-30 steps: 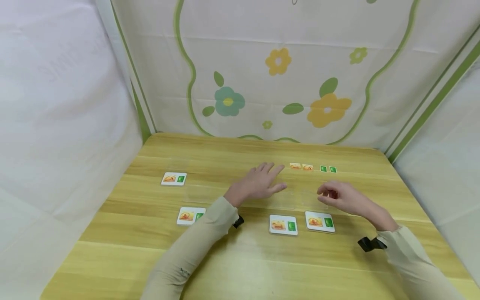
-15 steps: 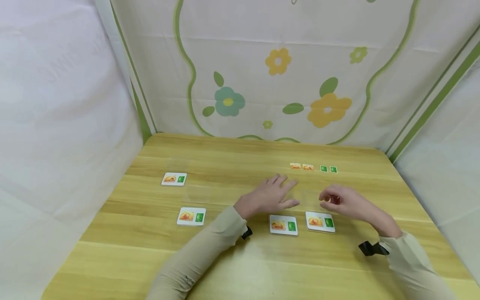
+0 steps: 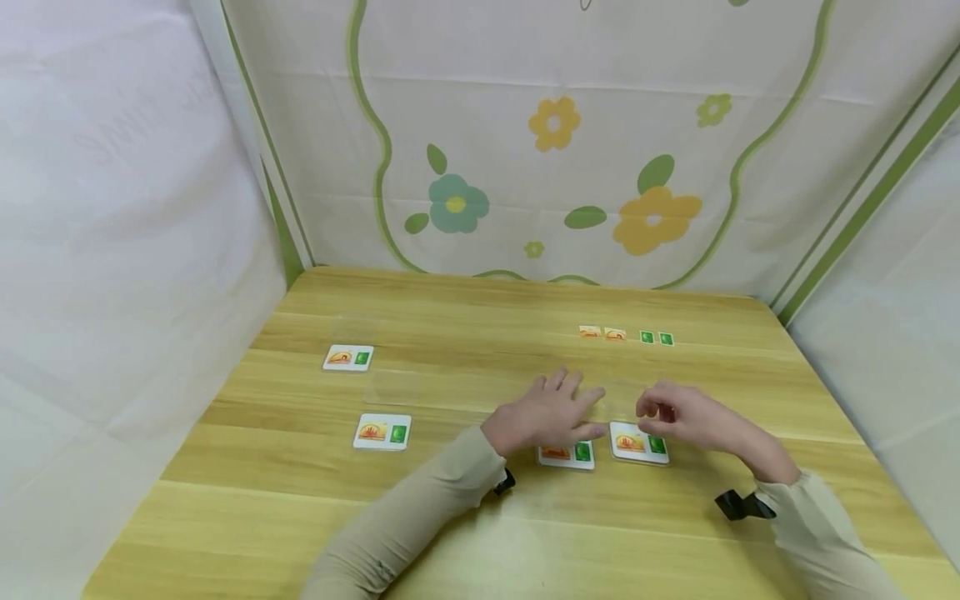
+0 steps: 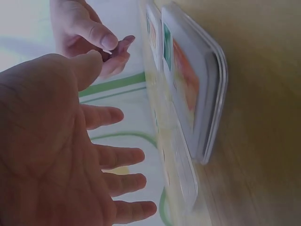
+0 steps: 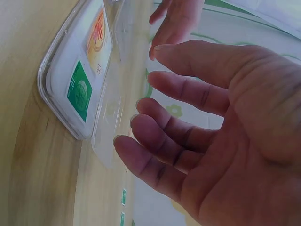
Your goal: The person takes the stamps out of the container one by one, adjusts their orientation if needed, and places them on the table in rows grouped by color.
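Observation:
My left hand [image 3: 542, 417], fingers spread and palm down, is above the far side of a flat clear plastic case [image 3: 566, 457] that contains a white insert with an orange picture and a green square. In the left wrist view the palm is bare beside this thick case [image 4: 188, 80], whose transparent lid [image 4: 184, 172] is folded open. My right hand [image 3: 690, 418], fingers loosely bent, holds nothing; its fingertips are at the far right corner of a similar case [image 3: 628, 443]. The right wrist view shows that case's green square [image 5: 81, 92] and clear lid [image 5: 108, 125].
Two more such cases lie at left, one nearer [image 3: 382, 432] and one farther [image 3: 348, 358], with faint clear lids behind them. Behind my hands are two small orange pictures [image 3: 615, 335] and two green squares [image 3: 666, 339]. White flowered cloth [image 3: 525, 167] surrounds the wooden table [image 3: 225, 483].
My left hand has moved right and nearer, from the lid area to over the case, partly covering it. My right hand has come slightly nearer to the right case. The cases have stayed put.

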A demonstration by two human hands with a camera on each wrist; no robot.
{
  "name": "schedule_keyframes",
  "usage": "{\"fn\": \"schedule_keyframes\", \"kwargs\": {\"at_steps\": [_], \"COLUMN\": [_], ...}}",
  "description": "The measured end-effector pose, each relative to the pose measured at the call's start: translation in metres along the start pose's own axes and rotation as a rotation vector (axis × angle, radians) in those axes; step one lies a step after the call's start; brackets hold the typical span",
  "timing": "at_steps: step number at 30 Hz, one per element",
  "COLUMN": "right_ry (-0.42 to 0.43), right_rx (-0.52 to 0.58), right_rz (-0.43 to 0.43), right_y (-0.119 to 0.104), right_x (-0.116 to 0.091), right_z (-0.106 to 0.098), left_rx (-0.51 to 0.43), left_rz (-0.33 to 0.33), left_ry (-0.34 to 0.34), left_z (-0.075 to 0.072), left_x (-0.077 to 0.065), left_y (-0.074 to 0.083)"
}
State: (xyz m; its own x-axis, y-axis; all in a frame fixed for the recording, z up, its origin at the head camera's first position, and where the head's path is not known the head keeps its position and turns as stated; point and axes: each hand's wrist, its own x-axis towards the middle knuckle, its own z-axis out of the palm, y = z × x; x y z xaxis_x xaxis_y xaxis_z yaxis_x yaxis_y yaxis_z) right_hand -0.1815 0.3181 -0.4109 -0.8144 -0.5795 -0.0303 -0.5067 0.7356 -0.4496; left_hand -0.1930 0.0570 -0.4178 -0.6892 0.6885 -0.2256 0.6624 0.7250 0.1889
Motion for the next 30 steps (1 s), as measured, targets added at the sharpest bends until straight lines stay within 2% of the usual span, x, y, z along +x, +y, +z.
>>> {"fn": "schedule_keyframes", "kwargs": {"at_steps": [5, 12, 19, 25, 30], "right_ry": [-0.028, -0.041, -0.062, -0.079, -0.098], "right_rx": [0.019, 0.01, 0.012, 0.004, 0.001], "right_rz": [-0.016, -0.037, -0.017, -0.018, 0.017], "right_y": [-0.002, -0.003, 0.0, -0.002, -0.003], "right_x": [-0.001, 0.0, 0.001, 0.002, 0.002], "right_z": [-0.001, 0.001, 0.006, 0.008, 0.008], "left_rx": [0.019, 0.087, 0.112, 0.158, 0.195], "left_rz": [-0.025, -0.049, -0.067, -0.087, -0.094], "left_ry": [-0.02, -0.004, -0.015, 0.001, 0.015], "left_z": [0.003, 0.008, 0.01, 0.009, 0.01], "left_x": [0.0, 0.001, 0.0, 0.001, 0.003], "left_y": [0.01, 0.022, 0.031, 0.038, 0.043]}}
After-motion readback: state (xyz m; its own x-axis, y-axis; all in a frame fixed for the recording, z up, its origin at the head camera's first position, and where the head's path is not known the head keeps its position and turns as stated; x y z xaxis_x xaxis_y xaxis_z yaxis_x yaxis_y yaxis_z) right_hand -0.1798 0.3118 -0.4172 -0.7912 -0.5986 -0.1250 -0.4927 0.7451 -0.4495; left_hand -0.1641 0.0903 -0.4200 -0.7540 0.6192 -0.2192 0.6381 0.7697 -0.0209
